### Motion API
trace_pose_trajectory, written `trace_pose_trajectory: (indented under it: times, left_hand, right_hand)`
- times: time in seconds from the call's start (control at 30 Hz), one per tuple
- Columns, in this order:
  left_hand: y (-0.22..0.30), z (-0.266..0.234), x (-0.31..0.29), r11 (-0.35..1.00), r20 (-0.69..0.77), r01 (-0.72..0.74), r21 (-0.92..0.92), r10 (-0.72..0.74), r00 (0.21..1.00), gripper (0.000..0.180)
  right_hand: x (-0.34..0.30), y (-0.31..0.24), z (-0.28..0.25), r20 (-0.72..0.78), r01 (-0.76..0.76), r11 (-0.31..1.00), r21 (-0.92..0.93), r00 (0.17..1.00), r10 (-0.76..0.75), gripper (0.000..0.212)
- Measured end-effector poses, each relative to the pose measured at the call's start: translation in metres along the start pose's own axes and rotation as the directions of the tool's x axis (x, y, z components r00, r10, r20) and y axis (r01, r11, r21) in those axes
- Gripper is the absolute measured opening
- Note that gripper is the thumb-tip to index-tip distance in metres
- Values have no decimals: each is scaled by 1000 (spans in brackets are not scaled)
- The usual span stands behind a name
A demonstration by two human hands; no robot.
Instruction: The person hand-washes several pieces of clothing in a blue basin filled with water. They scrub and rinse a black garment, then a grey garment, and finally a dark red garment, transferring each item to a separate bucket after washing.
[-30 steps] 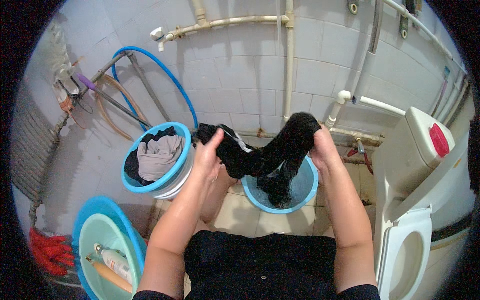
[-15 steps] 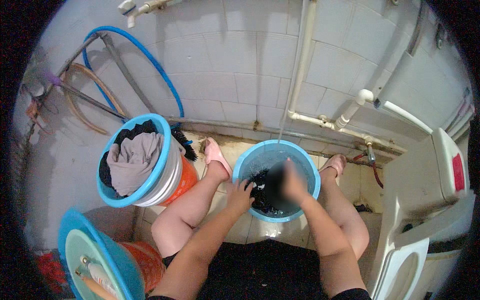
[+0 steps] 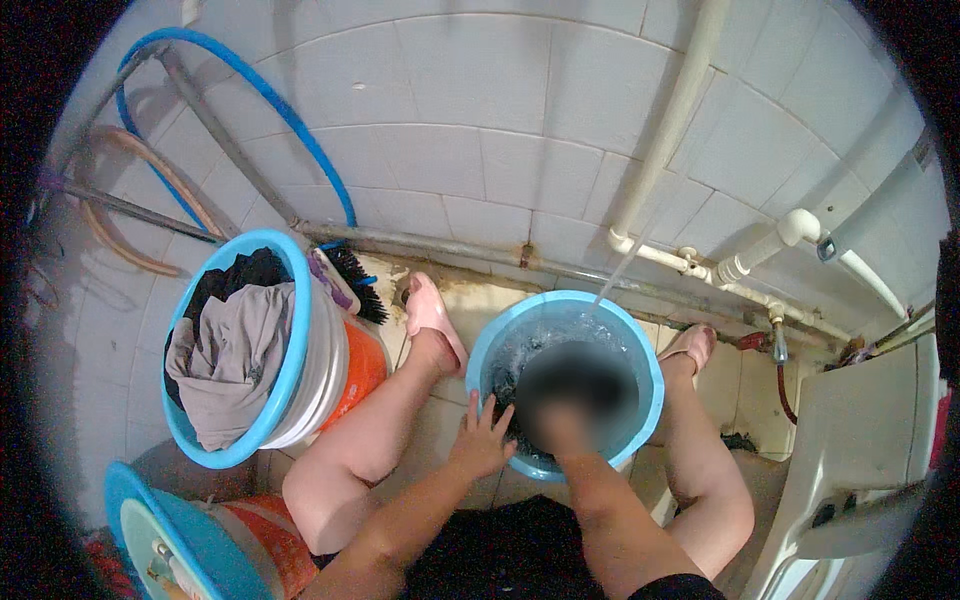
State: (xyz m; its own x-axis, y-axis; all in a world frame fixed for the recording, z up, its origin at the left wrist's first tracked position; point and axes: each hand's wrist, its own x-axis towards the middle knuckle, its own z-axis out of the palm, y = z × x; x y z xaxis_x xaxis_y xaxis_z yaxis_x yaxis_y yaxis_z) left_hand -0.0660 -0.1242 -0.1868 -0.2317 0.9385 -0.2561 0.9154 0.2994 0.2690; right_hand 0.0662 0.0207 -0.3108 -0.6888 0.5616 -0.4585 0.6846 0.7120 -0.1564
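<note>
Between my feet stands a light-blue basin (image 3: 655, 385) with water and dark cloth (image 3: 508, 395) in it. From above, a thin stream of water (image 3: 625, 268) falls into its far side. My left hand (image 3: 483, 438) rests at the basin's near left rim, fingers spread, gripping nothing. Reaching over the near edge, my right hand (image 3: 562, 428) is down inside the basin. A blurred patch covers its fingers and much of the cloth, so what it grips cannot be made out.
At the left, a light-blue tub (image 3: 303, 345) holds grey and black clothes (image 3: 235, 345) on top of stacked buckets. Nearer me is another blue tub (image 3: 118, 490). A black brush (image 3: 355, 280), pipes (image 3: 660, 130) and a blue hose (image 3: 290, 115) line the wall; a white appliance (image 3: 870, 420) stands right.
My right hand has moved toward the basin's near left side. My left hand stays by the rim, fingers now more spread. The whole view has shifted, with the basin farther right.
</note>
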Motion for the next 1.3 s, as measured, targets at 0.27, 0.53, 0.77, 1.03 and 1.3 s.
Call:
trace_pose_trajectory:
  times: [0.27,0.53,0.77,1.03,1.3]
  left_hand:
    - [-6,13,-4,998,-106,2,-62,-8,994,65]
    - [0,-2,-4,983,31,108,-145,-104,994,60]
    - [-5,-3,-9,992,41,76,-98,-73,997,53]
    - [-8,0,-9,988,21,56,-143,-53,998,51]
    - [-1,-11,-5,972,75,87,-217,-72,995,48]
  right_hand:
    - [-20,39,-48,-11,326,935,-138,944,-330,59]
    - [-155,27,-297,-324,91,858,-505,902,-287,38]
    - [-252,-34,-436,-628,162,819,-550,568,-533,51]
    - [-222,-39,-414,-753,102,944,-315,579,-314,50]
    - [-84,16,-233,-621,309,947,92,761,-188,62]
